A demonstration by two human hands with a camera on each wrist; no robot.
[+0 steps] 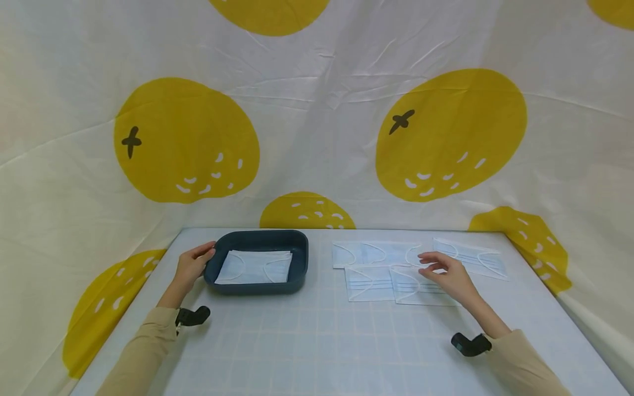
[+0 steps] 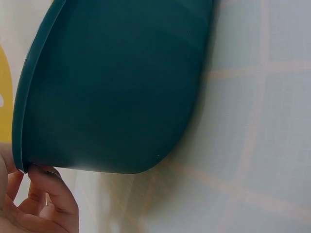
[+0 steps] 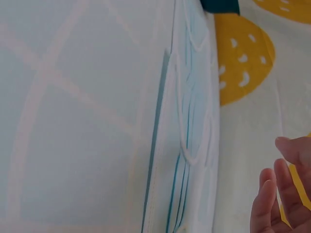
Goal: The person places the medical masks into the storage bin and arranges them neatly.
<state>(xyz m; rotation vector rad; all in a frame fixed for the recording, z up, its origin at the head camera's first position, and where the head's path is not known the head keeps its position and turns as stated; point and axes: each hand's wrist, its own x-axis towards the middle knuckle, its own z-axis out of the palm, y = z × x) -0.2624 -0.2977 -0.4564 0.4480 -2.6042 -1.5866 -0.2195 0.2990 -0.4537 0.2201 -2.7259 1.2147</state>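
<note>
My left hand (image 1: 190, 267) pinches the rim of a dark teal plastic basin (image 1: 255, 289) at its left side; the left wrist view shows the thumb and fingers (image 2: 54, 187) at the rim's corner. Inside the basin lies a small stack of light blue face masks (image 1: 255, 267) with white ear loops. Over the right half of the table, my right hand (image 1: 452, 279) hovers with fingers loosely bent and nothing between them. Below it several more masks (image 1: 369, 284) lie flat in two rows, some overlapping. In the right wrist view the hand (image 3: 289, 189) is apart from the pleated mask (image 3: 182, 160).
The table (image 1: 317, 341) has a pale cover with a faint grid. Behind it hangs a white cloth (image 1: 317, 137) printed with yellow fruit. A black wrist camera (image 1: 193, 316) sits on the left sleeve, and another wrist camera (image 1: 470, 345) on the right.
</note>
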